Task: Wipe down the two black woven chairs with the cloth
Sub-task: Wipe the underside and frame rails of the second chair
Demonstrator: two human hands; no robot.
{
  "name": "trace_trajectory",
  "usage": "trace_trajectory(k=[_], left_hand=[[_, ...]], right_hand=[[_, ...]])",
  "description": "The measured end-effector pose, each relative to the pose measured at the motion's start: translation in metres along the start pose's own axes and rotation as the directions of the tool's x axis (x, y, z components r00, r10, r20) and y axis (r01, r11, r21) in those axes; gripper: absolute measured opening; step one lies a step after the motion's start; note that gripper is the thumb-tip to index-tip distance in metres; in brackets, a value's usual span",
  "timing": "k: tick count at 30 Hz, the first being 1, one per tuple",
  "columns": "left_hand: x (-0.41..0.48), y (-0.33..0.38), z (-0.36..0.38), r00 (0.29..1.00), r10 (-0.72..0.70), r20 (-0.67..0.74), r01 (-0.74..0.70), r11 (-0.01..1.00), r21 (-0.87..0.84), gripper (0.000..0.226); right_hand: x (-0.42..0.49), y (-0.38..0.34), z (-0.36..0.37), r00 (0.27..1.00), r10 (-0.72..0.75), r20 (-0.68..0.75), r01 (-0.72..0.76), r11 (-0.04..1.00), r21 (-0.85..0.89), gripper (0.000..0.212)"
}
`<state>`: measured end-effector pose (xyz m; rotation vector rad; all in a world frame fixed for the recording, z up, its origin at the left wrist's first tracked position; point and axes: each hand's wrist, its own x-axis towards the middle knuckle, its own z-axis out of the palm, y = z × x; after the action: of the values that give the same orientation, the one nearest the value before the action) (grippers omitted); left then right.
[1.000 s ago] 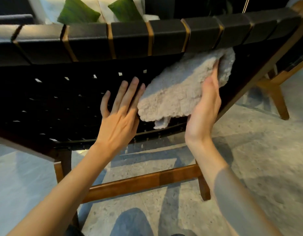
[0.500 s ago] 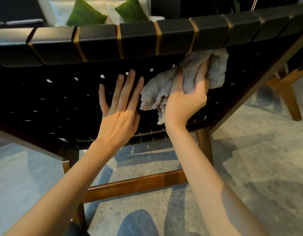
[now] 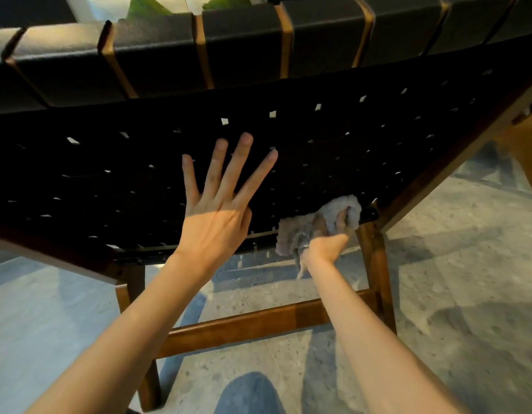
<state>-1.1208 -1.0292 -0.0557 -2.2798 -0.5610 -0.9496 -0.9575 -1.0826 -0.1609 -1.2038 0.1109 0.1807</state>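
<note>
Your right hand [image 3: 330, 239] has its fingers curled tight into the cloth [image 3: 290, 234], which is bunched in the fist and pressed on the rear of the black woven chair [image 3: 348, 138], at the bottom corner of the backrest. A loose tail of cloth hangs below the wrist. Just right of the grip is the wooden leg [image 3: 375, 264], and well below it is the cross rail [image 3: 258, 324]. Your left hand [image 3: 217, 216] is up and left of the grip, flat on the weave with fingers straight and spread. It holds nothing and looks like a brace. My read on progress: you're at the low end of this panel's right side, with no wipe marks visible, so I can't confirm what's already clean. By my estimate, what's left is the weave left of the grip (including under your left palm), the wide straps [image 3: 240, 49] over the top rail above it, and the seat and front face, which are out of view. The second chair is also to do. The wooden leg [image 3: 524, 150] far right of the grip may be part of it, but I can't tell. Call it under halfway.
</note>
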Motion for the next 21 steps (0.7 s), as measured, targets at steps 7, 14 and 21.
trace_trajectory(k=[7,14,21], left_hand=[[-0.009,-0.006,-0.001,0.999,0.05,0.007,-0.05,0.999,0.017,0.085],[-0.018,-0.018,-0.017,1.0,0.001,-0.011,-0.001,1.0,0.014,0.088],[-0.017,-0.021,-0.025,0.998,-0.061,-0.006,0.061,0.998,0.018,0.066]], right_hand=[[-0.018,-0.024,-0.009,0.996,-0.044,0.074,0.045,0.999,-0.013,0.044],[-0.087,-0.124,-0.018,0.783,-0.538,0.312,0.503,0.843,0.19,0.054],[-0.119,-0.163,0.026,0.781,-0.613,0.122,0.568,0.777,0.27,0.061]])
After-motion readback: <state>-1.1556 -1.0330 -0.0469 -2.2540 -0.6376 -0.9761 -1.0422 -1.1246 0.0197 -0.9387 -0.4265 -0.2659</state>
